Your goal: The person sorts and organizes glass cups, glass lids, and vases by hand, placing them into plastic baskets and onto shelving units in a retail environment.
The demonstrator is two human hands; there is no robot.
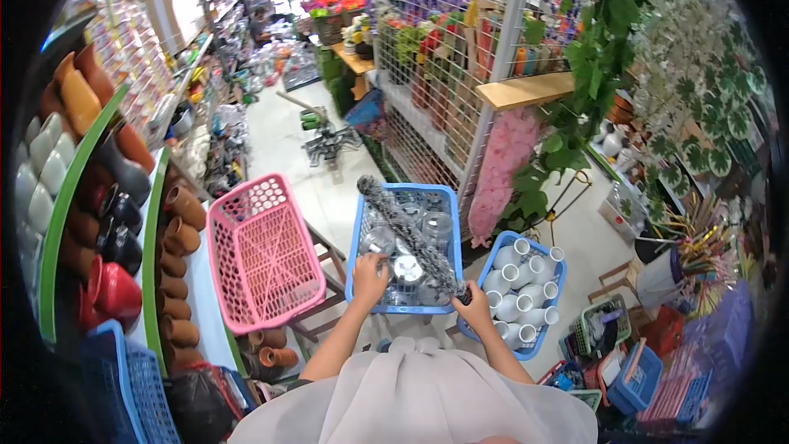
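Note:
A blue plastic basket (351, 251) in front of me holds several clear glass vases (438, 224). My left hand (371, 278) reaches over its left side, fingers bent against a round glass vase (378, 240). My right hand (472, 306) is at the basket's front right corner, closed round the handle end of a grey fluffy duster (407, 234). The duster slants across the basket over the glass, its tip near the far left corner. The lower parts of the vases are hidden.
A pink basket (215, 238) stands at left beside shelves of brown clay pots (182, 234). To the right, another blue basket (561, 267) holds several white vases (514, 307). A wire grid rack (427, 127) with artificial flowers rises ahead. Black stands (329, 146) lie on the floor.

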